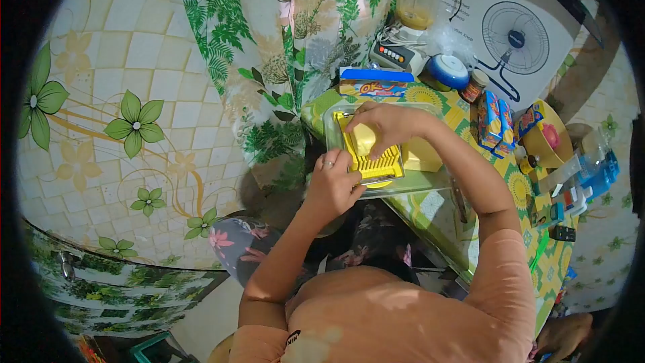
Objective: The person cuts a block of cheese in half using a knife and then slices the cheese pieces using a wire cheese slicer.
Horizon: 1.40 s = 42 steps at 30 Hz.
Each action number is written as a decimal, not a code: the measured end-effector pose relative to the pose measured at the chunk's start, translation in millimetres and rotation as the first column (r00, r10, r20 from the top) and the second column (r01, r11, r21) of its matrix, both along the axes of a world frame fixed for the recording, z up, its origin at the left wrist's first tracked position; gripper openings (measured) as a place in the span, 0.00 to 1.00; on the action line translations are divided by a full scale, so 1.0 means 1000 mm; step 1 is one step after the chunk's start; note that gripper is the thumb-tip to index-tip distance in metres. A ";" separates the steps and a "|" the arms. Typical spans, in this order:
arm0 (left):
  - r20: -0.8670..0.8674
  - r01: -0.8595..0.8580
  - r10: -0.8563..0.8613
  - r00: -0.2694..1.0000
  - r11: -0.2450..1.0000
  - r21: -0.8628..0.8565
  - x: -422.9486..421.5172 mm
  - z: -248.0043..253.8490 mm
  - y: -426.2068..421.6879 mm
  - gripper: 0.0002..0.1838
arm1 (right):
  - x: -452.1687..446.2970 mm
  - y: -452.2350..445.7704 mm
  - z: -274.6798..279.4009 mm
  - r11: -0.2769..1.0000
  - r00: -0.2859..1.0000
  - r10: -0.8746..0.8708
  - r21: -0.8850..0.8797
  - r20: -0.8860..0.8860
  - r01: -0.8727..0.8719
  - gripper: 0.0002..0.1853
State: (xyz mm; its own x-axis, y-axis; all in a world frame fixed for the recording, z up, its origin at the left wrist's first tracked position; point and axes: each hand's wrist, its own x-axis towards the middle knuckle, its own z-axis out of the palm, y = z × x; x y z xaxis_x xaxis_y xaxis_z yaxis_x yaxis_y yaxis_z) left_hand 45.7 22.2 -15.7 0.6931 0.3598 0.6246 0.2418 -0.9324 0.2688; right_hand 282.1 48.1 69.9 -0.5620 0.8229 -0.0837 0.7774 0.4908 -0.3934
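Note:
A yellow grater (381, 168) with slanted slots lies across a clear rectangular container (430, 191) at the table's edge. My right hand (396, 123) reaches over it, fingers wrapped round a pale yellow block of cheese (364, 138) that rests against the slotted face. At the grater's near left side is my left hand (332, 181), a ring on one finger, with its fingers curled on the frame. To the right inside the container sits a larger pale yellow block (423, 155), partly behind my right forearm. Some yellow material (380, 185) shows under the grater's near edge.
Behind the container lies a blue-and-yellow box (376, 82). A blender (411, 10), a blue bowl (448, 71) and a fan carton (517, 40) stand at the back. Blue packets (496, 121) and a yellow bowl (547, 138) are to the right. A patterned curtain (275, 60) hangs at the left.

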 end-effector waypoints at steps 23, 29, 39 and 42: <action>0.098 0.002 -0.017 0.995 0.989 0.150 0.004 0.039 0.017 0.12 | 0.053 -0.024 -0.004 0.923 -0.068 -0.379 -0.371 -0.923 -0.101 0.36; 0.218 -0.021 -0.017 0.976 0.985 0.170 0.009 0.070 0.047 0.12 | 0.051 -0.064 0.034 0.942 -0.233 -0.334 -0.317 -0.913 -0.108 0.45; 0.193 -0.103 0.156 0.969 0.960 -0.259 0.050 0.107 0.123 0.14 | 0.024 -0.092 0.031 0.916 0.015 -0.389 -0.388 -0.921 -0.096 0.50; 0.212 -0.052 0.112 0.971 0.962 -0.269 0.055 0.107 0.140 0.15 | 0.011 -0.075 0.010 0.896 0.171 -0.442 -0.444 -0.881 0.026 0.44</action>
State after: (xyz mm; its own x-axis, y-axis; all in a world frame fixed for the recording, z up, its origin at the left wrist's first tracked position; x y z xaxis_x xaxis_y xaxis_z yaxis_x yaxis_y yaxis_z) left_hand 100.9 161.9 91.3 0.5078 0.5797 0.6373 0.2200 -0.8025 0.5546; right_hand 293.0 -26.5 80.1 -0.1567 0.9809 0.1156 -0.2418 0.0754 -0.9674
